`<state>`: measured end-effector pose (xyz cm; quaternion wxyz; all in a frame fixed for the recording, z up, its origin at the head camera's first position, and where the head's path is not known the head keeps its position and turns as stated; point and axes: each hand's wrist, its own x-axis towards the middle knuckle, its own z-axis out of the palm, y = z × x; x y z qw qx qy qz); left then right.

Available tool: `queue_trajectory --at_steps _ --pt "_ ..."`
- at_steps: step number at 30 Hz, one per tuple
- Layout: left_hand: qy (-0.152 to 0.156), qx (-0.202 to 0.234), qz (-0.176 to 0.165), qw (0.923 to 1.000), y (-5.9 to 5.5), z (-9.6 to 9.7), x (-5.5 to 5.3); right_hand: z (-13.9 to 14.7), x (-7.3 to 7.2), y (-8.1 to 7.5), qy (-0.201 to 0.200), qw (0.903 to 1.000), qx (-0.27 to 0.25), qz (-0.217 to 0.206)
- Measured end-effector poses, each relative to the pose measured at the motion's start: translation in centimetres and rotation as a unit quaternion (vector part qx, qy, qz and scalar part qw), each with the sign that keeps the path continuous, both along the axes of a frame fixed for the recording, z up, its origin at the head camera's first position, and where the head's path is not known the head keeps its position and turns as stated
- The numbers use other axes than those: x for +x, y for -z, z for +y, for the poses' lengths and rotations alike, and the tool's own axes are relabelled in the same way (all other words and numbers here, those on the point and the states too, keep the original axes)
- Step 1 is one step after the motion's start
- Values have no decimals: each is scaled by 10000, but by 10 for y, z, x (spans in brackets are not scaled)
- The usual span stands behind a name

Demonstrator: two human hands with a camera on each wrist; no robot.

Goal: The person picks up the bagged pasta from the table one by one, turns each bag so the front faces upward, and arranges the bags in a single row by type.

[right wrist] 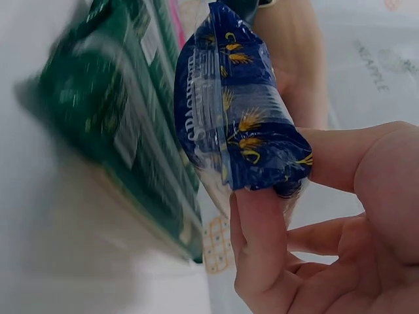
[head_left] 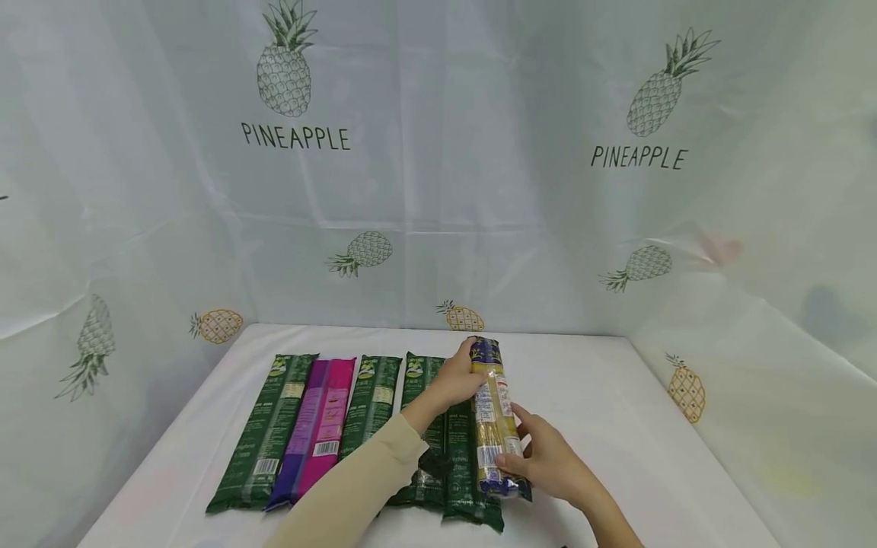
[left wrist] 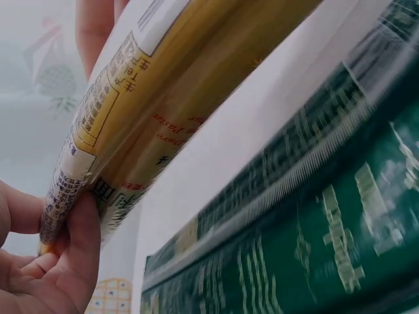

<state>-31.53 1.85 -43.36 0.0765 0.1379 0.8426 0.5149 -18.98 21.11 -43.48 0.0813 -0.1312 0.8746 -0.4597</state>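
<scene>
Pasta pack is up off the white table, held btwn both hands: L hand grips the far end, R hand pinches the near end, thumb on top, fingers round the right side. Both grips look narrow. Pack's long, slim & rounded, shiny film, gold-yellow middle, crinkly blue ends w/ wheat ears. Just left & lower lies the rightmost green pack, glossy w/ pale print; I can see a gap btwn them. Further left, 3 other green packs & a pink-purple pack, 2nd from left, all lengthwise near-to-far. White tabletop runs on to the right edge; pineapple-print sheet hangs along the far edge.
</scene>
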Motion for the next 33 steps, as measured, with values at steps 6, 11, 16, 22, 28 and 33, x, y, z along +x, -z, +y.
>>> queue_trajectory --at_steps 6,11,16,22,28,33 --pt "-24 363 -186 9992 -1 -21 5 -20 3 2 -25 9999 -72 122" --pt "40 831 -355 9959 0 -34 8 -31 6 4 71 9998 -54 158" --pt "-51 1025 -290 9943 -4 -43 12 -39 11 4 176 9992 -360 -31" --pt "128 1576 -408 9866 -11 -49 17 -42 18 3 365 9746 -1830 -1237" --pt "272 2111 -586 9753 -15 -52 15 -42 22 10 -324 8943 -3703 -2492" --pt "250 1862 -476 9810 -18 -56 19 -48 25 16 -170 8965 -3810 -2255"
